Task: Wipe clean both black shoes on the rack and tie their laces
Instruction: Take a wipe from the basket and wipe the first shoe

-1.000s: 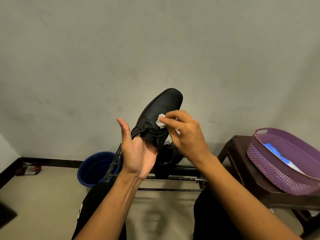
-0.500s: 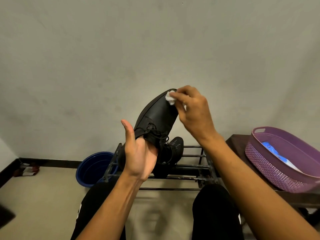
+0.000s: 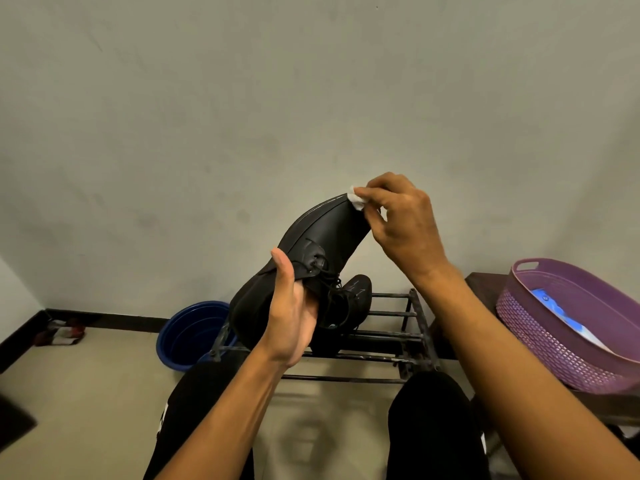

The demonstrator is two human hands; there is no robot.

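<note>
My left hand (image 3: 294, 313) grips a black lace-up shoe (image 3: 322, 237) by its opening, holding it up with the toe pointing up and to the right. Its laces hang loose near the eyelets. My right hand (image 3: 398, 220) pinches a small white wipe (image 3: 356, 201) and presses it on the tip of the toe. The second black shoe (image 3: 353, 303) sits on the metal rack (image 3: 408, 337) just behind and below the held one, partly hidden by it.
A blue basin (image 3: 187, 332) stands on the floor left of the rack. A purple basket (image 3: 568, 323) with a blue-and-white pack inside rests on a dark stool (image 3: 481, 282) at the right. My knees are below the rack. The wall is close behind.
My right hand has carried the wipe from the lace area up to the toe tip. The shoe has turned slightly in my left hand, showing more of its side.
</note>
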